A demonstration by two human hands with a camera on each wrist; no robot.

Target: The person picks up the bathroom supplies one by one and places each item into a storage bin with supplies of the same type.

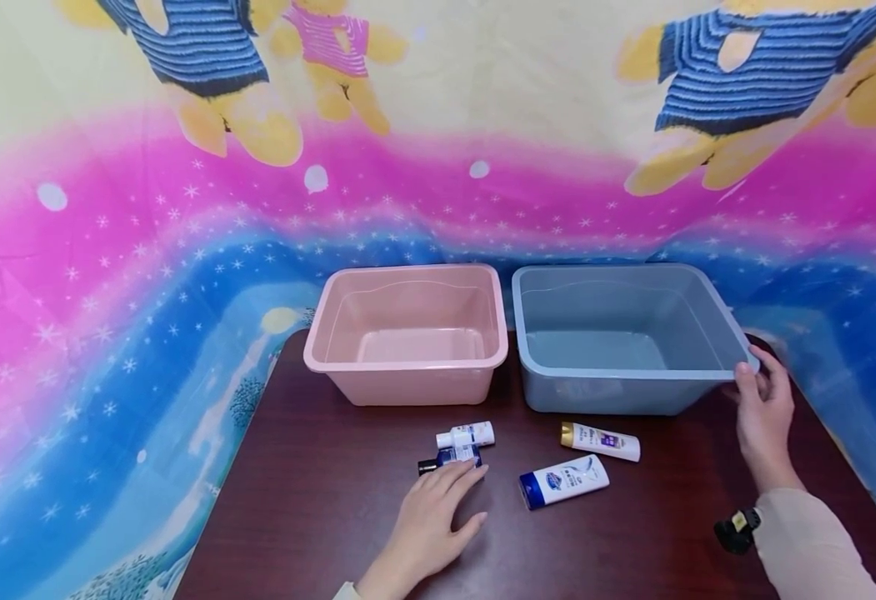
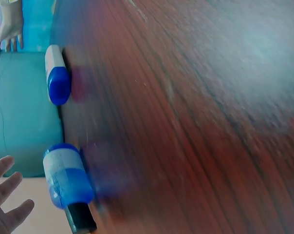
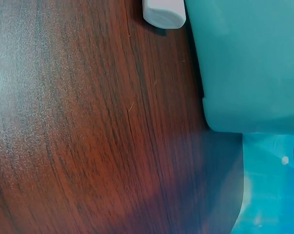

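Both tubs sit empty along the far edge of the counter (image 1: 317, 517): the pink tub (image 1: 407, 333) toward the far left, the grey-blue tub (image 1: 625, 337) beside it on the right. All four bottles lie on their sides on the wood in front of the tubs, so by the look of it nothing has gone into either tub yet.

The left hand (image 1: 433, 521) lies palm down near the middle of the counter, fingers straight and relaxed, the fingertips resting on the dark blue bottle (image 1: 448, 458) without gripping it. The small white bottle (image 1: 468, 435) lies just beyond that one, touching or nearly so. Further right lie the white bottle with the blue cap (image 1: 563, 481) and, closer to the grey-blue tub, the white bottle with the gold cap (image 1: 600, 441); no hand touches either.

The right hand (image 1: 763, 408) reaches to the near right corner of the grey-blue tub, thumb and fingers curled over its rim, holding it.
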